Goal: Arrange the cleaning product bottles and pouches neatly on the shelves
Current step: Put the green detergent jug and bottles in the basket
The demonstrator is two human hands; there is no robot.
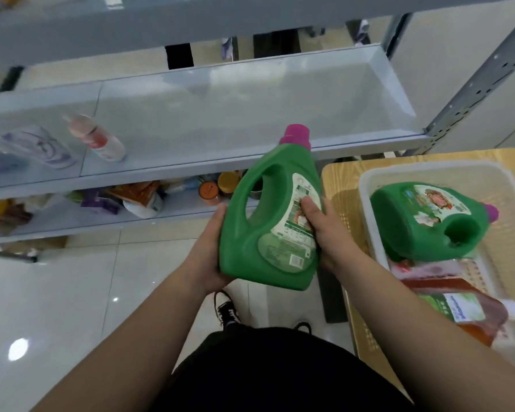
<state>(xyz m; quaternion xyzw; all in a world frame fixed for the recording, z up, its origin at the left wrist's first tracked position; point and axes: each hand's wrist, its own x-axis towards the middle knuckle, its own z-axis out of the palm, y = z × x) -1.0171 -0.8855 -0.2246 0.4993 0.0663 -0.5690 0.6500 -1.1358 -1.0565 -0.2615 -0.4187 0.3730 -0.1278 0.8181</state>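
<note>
Forearms extended forward; left hand (pixel 210 257), right hand (pixel 327 233) grip green bottle (pixel 244 257) from either side

The middle grey shelf (pixel 250 114) carries 2 things I can make out, both toward its left end: a pink-and-white bottle (pixel 97 138) and, left of it, a purple-and-white pouch (pixel 42 145). The lower shelf (pixel 72 215) beneath it holds a jumble of packets and jars, too blurred to sort. Right of the middle shelf's front corner stands a wooden table (pixel 339 179) bearing 1 white basket (pixel 366 185). Pale tiled floor (pixel 72 292) spreads below.
</note>
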